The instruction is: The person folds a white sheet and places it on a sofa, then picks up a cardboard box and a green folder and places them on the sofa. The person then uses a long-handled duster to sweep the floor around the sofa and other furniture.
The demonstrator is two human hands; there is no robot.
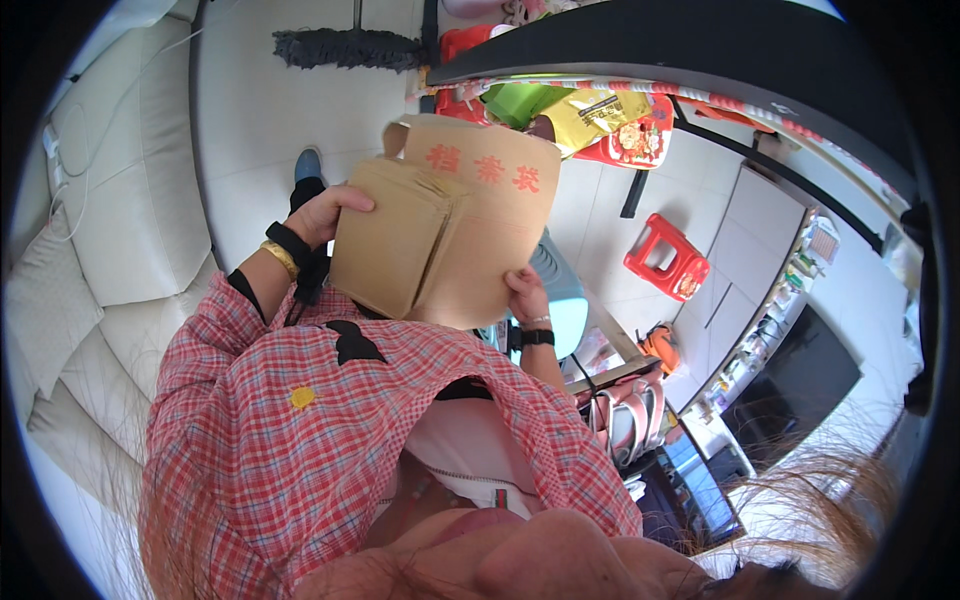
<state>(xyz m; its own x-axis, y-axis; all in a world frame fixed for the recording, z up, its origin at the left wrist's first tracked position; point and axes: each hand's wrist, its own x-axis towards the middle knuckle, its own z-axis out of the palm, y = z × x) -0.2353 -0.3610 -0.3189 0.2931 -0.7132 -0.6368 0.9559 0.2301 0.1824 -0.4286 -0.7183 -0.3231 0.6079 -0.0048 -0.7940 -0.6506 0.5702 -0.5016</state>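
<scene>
My left hand (326,214) grips the outer edge of a thick stack of brown kraft paper envelopes (386,240), its thumb lying on top. A larger kraft paper document envelope (491,217) with red printed characters lies open beside the stack, partly behind it, with its flap raised at the top. My right hand (528,296) pinches the lower right edge of this envelope between thumb and fingers. Both are held in front of my chest. Most of the left fingers are hidden under the stack.
A pale sofa (142,165) runs along the left. A grey mop head (349,49) rests on the tiled floor. Red plastic stools (666,257) stand to the right, one bearing a gold packet (592,116). Near my right forearm are a light blue stool (562,300) and a wooden frame (611,334).
</scene>
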